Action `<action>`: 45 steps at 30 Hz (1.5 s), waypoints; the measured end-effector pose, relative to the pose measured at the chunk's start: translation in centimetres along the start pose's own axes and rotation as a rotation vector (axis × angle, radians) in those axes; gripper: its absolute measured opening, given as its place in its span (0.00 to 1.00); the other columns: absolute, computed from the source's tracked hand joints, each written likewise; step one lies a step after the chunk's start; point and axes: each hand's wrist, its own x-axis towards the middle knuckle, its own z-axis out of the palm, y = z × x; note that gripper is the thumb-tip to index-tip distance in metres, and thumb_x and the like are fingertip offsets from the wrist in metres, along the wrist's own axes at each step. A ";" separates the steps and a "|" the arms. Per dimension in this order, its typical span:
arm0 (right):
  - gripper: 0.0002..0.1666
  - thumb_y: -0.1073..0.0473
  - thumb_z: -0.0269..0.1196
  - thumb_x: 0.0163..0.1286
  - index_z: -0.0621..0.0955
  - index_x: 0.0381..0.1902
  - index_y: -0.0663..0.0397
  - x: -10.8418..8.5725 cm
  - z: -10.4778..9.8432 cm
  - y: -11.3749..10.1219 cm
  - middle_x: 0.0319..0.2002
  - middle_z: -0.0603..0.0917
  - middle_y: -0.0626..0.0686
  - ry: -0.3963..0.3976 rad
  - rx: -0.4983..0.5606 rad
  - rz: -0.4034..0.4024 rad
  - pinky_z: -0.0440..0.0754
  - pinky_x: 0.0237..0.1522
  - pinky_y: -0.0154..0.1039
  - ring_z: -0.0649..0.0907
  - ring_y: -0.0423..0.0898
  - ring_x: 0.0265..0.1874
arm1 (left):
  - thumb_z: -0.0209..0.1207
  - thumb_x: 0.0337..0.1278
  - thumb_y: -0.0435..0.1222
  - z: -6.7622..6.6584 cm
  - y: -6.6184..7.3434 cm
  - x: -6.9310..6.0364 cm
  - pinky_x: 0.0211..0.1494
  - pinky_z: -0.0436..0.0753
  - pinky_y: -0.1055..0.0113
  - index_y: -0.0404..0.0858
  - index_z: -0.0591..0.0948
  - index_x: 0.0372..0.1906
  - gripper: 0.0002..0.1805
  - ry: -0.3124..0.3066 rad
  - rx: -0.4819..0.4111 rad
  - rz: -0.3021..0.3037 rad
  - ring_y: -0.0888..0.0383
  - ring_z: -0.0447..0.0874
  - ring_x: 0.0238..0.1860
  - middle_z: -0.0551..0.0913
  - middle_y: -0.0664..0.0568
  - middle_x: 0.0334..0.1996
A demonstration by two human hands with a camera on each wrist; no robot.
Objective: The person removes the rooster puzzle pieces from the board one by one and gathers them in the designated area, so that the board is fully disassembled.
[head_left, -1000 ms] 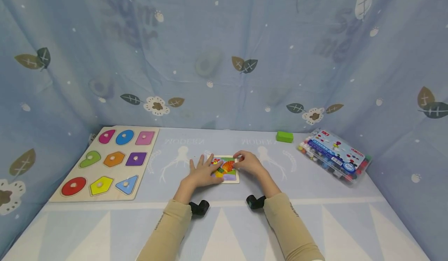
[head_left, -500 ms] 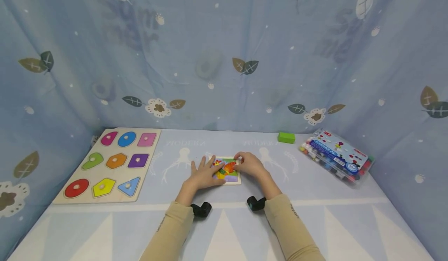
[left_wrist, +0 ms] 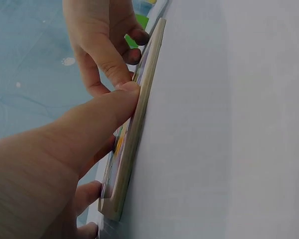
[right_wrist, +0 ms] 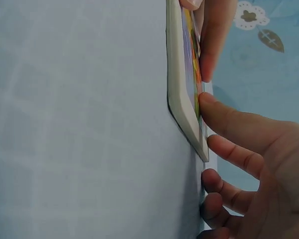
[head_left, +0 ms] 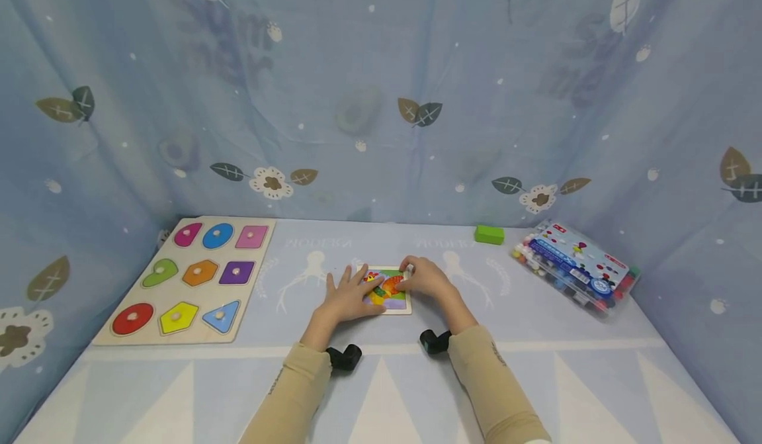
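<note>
Little picture board (head_left: 389,290) sits on a blue and white counter (head_left: 387,384), blue leaf-print curtain (head_left: 357,47) behind it. Left hand (head_left: 347,300) has fingers spread wide over it, right hand (head_left: 430,280) touches its right edge with thumb and index, can't tell if they're pinching. Knobbed shape board (head_left: 244,255) left of it, green block (head_left: 489,235) and plastic box (head_left: 576,268) to its right

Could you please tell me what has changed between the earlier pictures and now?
Nothing was visibly moved, taken or let go; only the head view drifted slightly, shifting everything a little rightward. The left hand stays spread over the picture board, the right hand at its right edge. The shape board, green block and plastic box stayed put.
</note>
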 end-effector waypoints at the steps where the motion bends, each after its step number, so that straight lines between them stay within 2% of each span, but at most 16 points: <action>1: 0.18 0.53 0.71 0.51 0.78 0.39 0.51 0.1 0.0 0.0 0.33 0.77 0.52 -0.003 0.010 -0.003 0.68 0.30 0.38 0.73 0.47 0.30 | 0.55 0.51 0.61 0.0 0.0 0.0 0.62 0.38 0.31 0.56 0.64 0.68 0.38 0.001 -0.001 -0.001 0.36 0.39 0.71 0.50 0.46 0.72; 6: 0.14 0.55 0.72 0.50 0.78 0.32 0.52 0.4 0.1 0.5 0.34 0.72 0.53 -0.006 0.052 -0.012 0.66 0.32 0.38 0.70 0.47 0.32 | 0.55 0.51 0.61 0.0 0.1 -0.1 0.62 0.37 0.31 0.56 0.64 0.68 0.38 -0.005 -0.007 -0.001 0.36 0.39 0.71 0.50 0.46 0.72; 9: 0.16 0.54 0.72 0.50 0.78 0.33 0.51 0.4 0.3 0.6 0.36 0.71 0.54 0.012 0.063 -0.001 0.67 0.33 0.39 0.70 0.48 0.33 | 0.55 0.51 0.61 -0.3 0.2 -0.2 0.62 0.38 0.31 0.56 0.64 0.68 0.38 -0.001 -0.004 0.000 0.36 0.39 0.71 0.50 0.46 0.72; 13: 0.21 0.51 0.73 0.49 0.78 0.38 0.49 0.4 0.3 0.5 0.39 0.73 0.54 0.040 0.025 0.028 0.70 0.36 0.41 0.73 0.49 0.36 | 0.55 0.51 0.61 -0.5 0.3 -0.3 0.62 0.38 0.30 0.55 0.64 0.68 0.38 0.001 0.001 0.001 0.36 0.40 0.71 0.50 0.46 0.72; 17: 0.20 0.50 0.72 0.49 0.79 0.38 0.48 0.4 0.3 0.4 0.40 0.74 0.54 0.047 -0.025 0.031 0.73 0.37 0.43 0.74 0.49 0.36 | 0.56 0.51 0.60 -0.4 0.3 -0.2 0.62 0.38 0.30 0.55 0.64 0.68 0.38 0.005 -0.004 0.003 0.36 0.40 0.71 0.51 0.46 0.72; 28: 0.19 0.50 0.72 0.50 0.80 0.39 0.50 0.0 -0.1 -0.4 0.37 0.75 0.53 0.029 -0.097 0.021 0.72 0.33 0.41 0.74 0.47 0.33 | 0.57 0.50 0.60 -0.1 0.1 -0.1 0.62 0.37 0.30 0.54 0.65 0.67 0.38 0.021 -0.023 0.002 0.36 0.40 0.71 0.52 0.46 0.72; 33: 0.19 0.50 0.72 0.50 0.80 0.37 0.51 0.2 -0.2 -0.7 0.36 0.75 0.53 0.021 -0.085 0.028 0.70 0.32 0.40 0.73 0.47 0.32 | 0.57 0.49 0.61 0.0 0.1 -0.1 0.62 0.39 0.31 0.54 0.65 0.67 0.38 0.028 -0.019 0.000 0.36 0.41 0.71 0.53 0.46 0.71; 45: 0.18 0.53 0.74 0.48 0.77 0.32 0.53 0.9 -0.2 -0.2 0.34 0.71 0.53 -0.006 -0.035 -0.012 0.66 0.31 0.37 0.70 0.47 0.31 | 0.58 0.49 0.61 0.0 0.0 0.0 0.62 0.39 0.31 0.55 0.65 0.67 0.38 0.030 -0.024 -0.002 0.36 0.41 0.70 0.53 0.46 0.71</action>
